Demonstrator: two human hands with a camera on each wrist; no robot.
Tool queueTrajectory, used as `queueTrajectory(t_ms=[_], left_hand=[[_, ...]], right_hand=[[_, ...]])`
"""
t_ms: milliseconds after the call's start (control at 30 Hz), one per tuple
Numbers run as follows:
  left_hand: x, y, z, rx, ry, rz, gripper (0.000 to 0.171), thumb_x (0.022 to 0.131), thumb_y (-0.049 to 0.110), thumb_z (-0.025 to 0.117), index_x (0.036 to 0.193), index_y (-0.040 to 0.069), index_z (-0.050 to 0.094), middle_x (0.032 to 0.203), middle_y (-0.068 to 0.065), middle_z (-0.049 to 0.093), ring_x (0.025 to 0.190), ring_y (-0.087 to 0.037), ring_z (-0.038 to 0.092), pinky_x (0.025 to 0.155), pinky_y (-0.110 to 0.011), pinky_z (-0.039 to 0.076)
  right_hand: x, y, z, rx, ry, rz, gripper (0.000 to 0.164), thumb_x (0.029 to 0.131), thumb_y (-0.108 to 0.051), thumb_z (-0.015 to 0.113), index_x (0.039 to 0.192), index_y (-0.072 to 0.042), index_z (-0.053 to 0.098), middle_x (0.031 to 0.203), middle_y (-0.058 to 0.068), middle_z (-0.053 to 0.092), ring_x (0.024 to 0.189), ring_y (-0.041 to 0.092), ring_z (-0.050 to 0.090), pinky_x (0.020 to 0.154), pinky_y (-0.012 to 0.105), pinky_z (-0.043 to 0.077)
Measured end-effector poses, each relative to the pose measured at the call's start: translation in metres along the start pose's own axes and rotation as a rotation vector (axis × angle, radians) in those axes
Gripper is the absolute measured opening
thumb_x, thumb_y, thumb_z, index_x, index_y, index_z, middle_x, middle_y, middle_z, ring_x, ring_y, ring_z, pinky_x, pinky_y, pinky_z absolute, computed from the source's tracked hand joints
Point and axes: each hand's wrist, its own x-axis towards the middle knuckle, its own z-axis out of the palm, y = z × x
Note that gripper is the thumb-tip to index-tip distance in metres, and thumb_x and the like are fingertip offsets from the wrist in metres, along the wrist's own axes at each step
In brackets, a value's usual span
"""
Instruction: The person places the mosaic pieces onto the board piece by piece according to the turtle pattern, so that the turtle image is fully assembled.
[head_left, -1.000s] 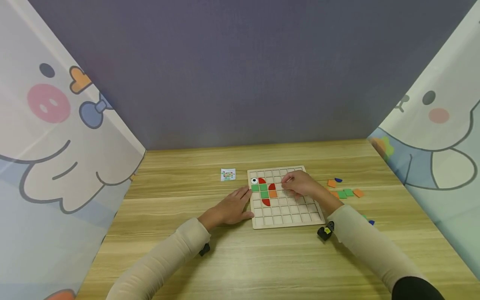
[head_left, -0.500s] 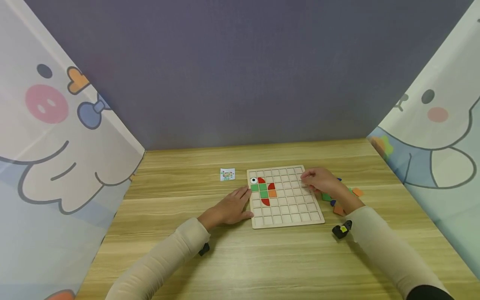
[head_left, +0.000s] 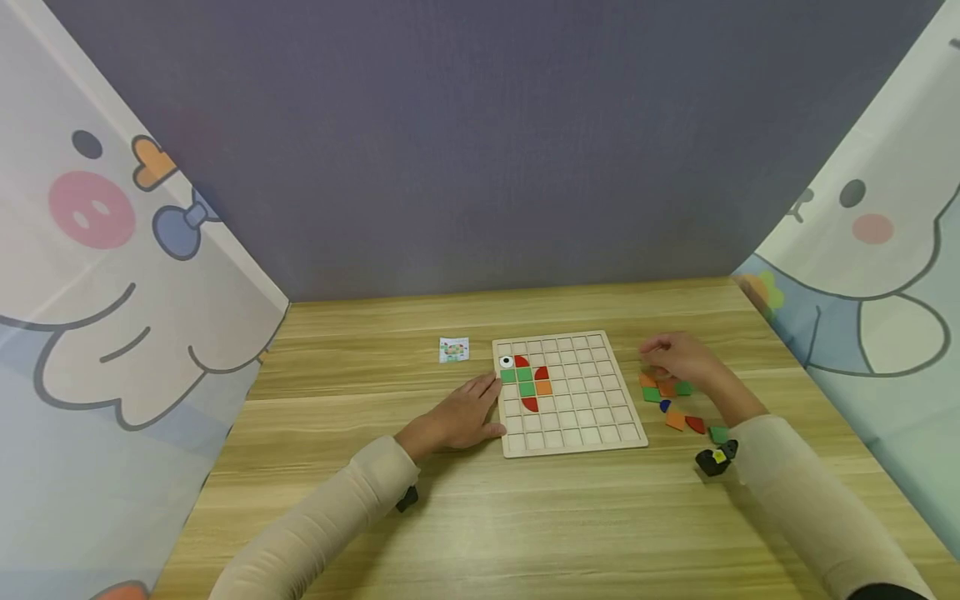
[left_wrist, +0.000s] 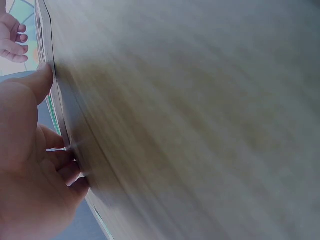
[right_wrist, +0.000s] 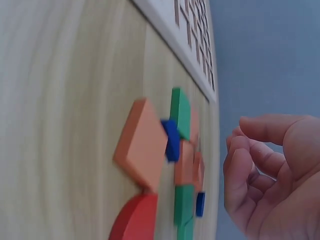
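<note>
Wooden board [head_left: 584,387] touches left fingers [head_left: 483,387] (apart), while right fingers [head_left: 656,341], apart, hover near tiles [head_left: 675,421].

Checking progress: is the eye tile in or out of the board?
In: the head view shows the eye tile in the leftmost column of the board.

The left sleeve [head_left: 322,521] and right sleeve [head_left: 813,500] are plain beige, creased, with broad cuffs. Small black devices sit by the left cuff [head_left: 393,462] and right cuff [head_left: 756,440], the right one bearing a yellow-green mark [head_left: 720,457]. Something black [head_left: 888,592] shows farther up the right sleeve.
</note>
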Motion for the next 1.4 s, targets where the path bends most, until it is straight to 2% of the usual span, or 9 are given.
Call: queueTrajectory(t_ms=[100,167,267,367,633,867,933,1233,1400], left_hand=[[0.0,0.0,-0.001,-0.002,0.0,0.0,0.085,0.104,0.052,0.051,0.163,0.001,0.017,0.171,-0.016,0.015,0.159,-0.031,0.017,0.129,-0.044,0.022],[0.0,0.0,-0.001,-0.004,-0.001,-0.001,0.085,0.104,0.053,0.051,0.163,0.001,0.017,0.171,-0.016,0.014,0.159,-0.03,0.016,0.129,-0.044,0.022],[0.0,-0.001,-0.001,-0.007,-0.005,-0.003,0.086,0.104,0.053,0.051,0.163,0.002,0.016,0.172,-0.015,0.014,0.159,-0.03,0.016,0.129,-0.044,0.022],[0.0,-0.001,-0.001,-0.009,-0.003,-0.002,0.086,0.104,0.053,0.051,0.163,0.002,0.017,0.171,-0.015,0.014,0.159,-0.03,0.016,0.129,-0.044,0.022],[-0.001,-0.001,0.0,-0.007,0.003,0.001,0.085,0.103,0.053,0.052,0.163,0.002,0.018,0.171,-0.016,0.015,0.159,-0.031,0.017,0.128,-0.045,0.023],[0.0,-0.001,-0.001,-0.011,0.002,-0.001,0.085,0.103,0.053,0.051,0.163,0.002,0.018,0.171,-0.015,0.015,0.159,-0.031,0.017,0.128,-0.046,0.024],[0.0,-0.001,-0.001,-0.011,0.002,0.0,0.085,0.103,0.053,0.051,0.163,0.002,0.018,0.171,-0.015,0.015,0.159,-0.031,0.017,0.128,-0.046,0.024],[0.0,-0.001,0.001,-0.009,0.01,0.004,0.085,0.103,0.053,0.052,0.163,0.002,0.018,0.171,-0.015,0.015,0.159,-0.03,0.017,0.128,-0.045,0.024],[0.0,-0.002,0.002,-0.008,0.009,0.003,0.085,0.104,0.053,0.051,0.163,0.002,0.017,0.172,-0.015,0.014,0.159,-0.029,0.016,0.128,-0.044,0.023]], right_hand=[[-0.001,0.006,-0.005,-0.006,0.004,0.01,0.044,0.107,-0.019,0.05,0.139,0.011,0.049,0.077,0.005,0.057,0.059,0.011,0.045,0.052,0.029,0.043],[-0.002,0.01,-0.008,-0.033,0.018,0.018,0.045,0.107,-0.02,0.051,0.139,0.01,0.05,0.082,0.008,0.064,0.062,0.011,0.053,0.054,0.03,0.046],[-0.003,0.014,-0.012,-0.079,0.042,0.035,0.046,0.106,-0.022,0.053,0.14,0.009,0.052,0.101,0.017,0.073,0.075,0.012,0.067,0.059,0.031,0.053],[-0.004,0.018,-0.015,-0.099,0.051,0.048,0.045,0.106,-0.021,0.053,0.141,0.008,0.053,0.117,0.02,0.072,0.085,0.013,0.071,0.062,0.033,0.056],[-0.007,0.026,-0.019,-0.109,0.056,0.08,0.051,0.098,-0.021,0.066,0.14,0.005,0.056,0.096,0.006,0.07,0.069,0.015,0.055,0.056,0.03,0.048],[-0.007,0.029,-0.018,-0.228,0.082,0.056,0.049,0.094,-0.026,0.07,0.133,0.003,0.063,0.129,0.023,0.066,0.105,0.03,0.063,0.08,0.032,0.054],[-0.007,0.03,-0.018,-0.231,0.083,0.055,0.047,0.095,-0.026,0.069,0.132,0.003,0.064,0.131,0.025,0.065,0.111,0.034,0.062,0.084,0.033,0.054],[-0.004,0.033,-0.016,-0.226,0.117,0.052,0.044,0.092,-0.025,0.072,0.126,0.003,0.068,0.122,0.021,0.069,0.101,0.028,0.063,0.076,0.029,0.053],[-0.006,0.031,-0.013,-0.198,0.121,0.062,0.042,0.091,-0.023,0.072,0.124,0.003,0.066,0.111,0.015,0.071,0.088,0.021,0.061,0.068,0.03,0.053]])
